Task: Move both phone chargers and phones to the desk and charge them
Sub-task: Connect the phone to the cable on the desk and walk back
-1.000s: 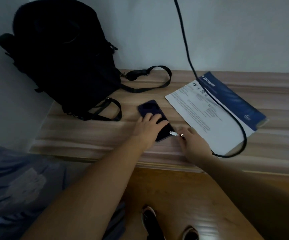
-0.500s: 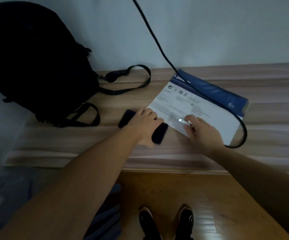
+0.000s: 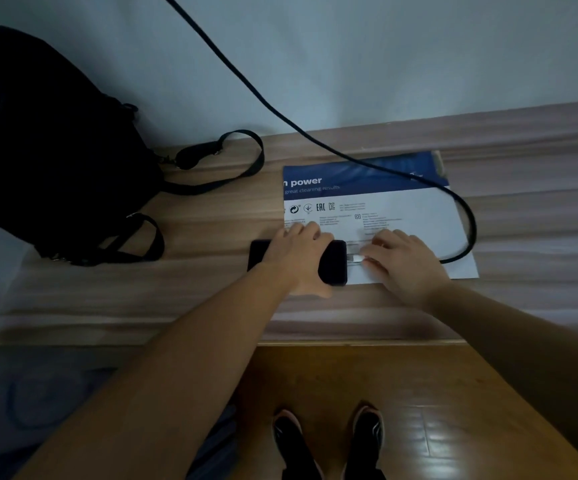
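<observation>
A dark phone lies flat on the wooden desk, its long side running left to right. My left hand presses down across its middle and grips it. My right hand pinches the white plug of a black charger cable, and the plug tip sits right at the phone's right end. The cable loops back over the paper and climbs up the wall. No second phone or charger is in sight.
A black backpack with loose straps leans against the wall at the desk's left. A white and blue printed sheet lies under my right hand. Below the desk edge are the wood floor and my shoes.
The phone has turned from slanted to lying level under my left hand. My right hand has brought the white plug from above the paper down to the phone's right end.
</observation>
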### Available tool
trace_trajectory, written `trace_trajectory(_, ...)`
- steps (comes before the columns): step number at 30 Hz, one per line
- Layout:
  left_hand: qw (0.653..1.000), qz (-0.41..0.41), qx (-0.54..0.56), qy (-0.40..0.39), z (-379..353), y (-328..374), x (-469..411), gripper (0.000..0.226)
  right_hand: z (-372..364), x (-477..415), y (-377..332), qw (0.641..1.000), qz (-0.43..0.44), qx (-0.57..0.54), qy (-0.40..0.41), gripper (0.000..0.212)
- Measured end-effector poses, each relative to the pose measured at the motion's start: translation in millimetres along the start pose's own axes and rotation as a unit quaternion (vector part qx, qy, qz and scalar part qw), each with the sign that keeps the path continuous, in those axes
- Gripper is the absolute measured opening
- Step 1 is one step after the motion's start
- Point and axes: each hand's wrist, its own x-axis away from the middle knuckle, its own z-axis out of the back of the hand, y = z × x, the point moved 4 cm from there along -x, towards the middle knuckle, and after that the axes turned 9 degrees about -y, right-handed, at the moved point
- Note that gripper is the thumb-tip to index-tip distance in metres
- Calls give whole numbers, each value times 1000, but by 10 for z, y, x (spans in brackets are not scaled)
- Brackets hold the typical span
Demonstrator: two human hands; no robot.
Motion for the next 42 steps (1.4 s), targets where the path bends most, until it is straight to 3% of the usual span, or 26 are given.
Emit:
trace_trajectory(7, 999, 5, 34, -2, -50, -39, -30, 94, -8, 21, -14, 997, 44, 59, 25, 37)
trace_trajectory(22, 999, 4, 49, -2, -74, -40, -36, 93, -44, -89, -69, 999, 29, -7, 21, 34)
trace_trajectory(27, 999, 9, 51, 10, -101, -34, -33, 92, -61, -53, -66, 998, 12, -41, 37, 14)
trace_trajectory(30, 998, 13, 61, 15, -100, -25, -35, 93, -67, -71, -56, 998, 18, -47, 34, 28)
trace_trajectory(32, 997, 14, 72, 18, -101, -12, -34, 94, -52, -86, -49, 999, 31, -29, 19, 34)
trace_trajectory(36, 996, 18, 87, 17, -88, -9, -38, 94, 109, -172, -111, 997, 44, 42, -37, 18)
trace_trajectory(39, 996, 17, 87, 17, -54, -5, -48, 92, 126, -250, -180, 990, 48, 98, -84, 25)
trace_trajectory(42, 996, 19, 83, 18, -38, 14, -50, 92, 98, -206, -136, 993, 40, 94, -59, 23)
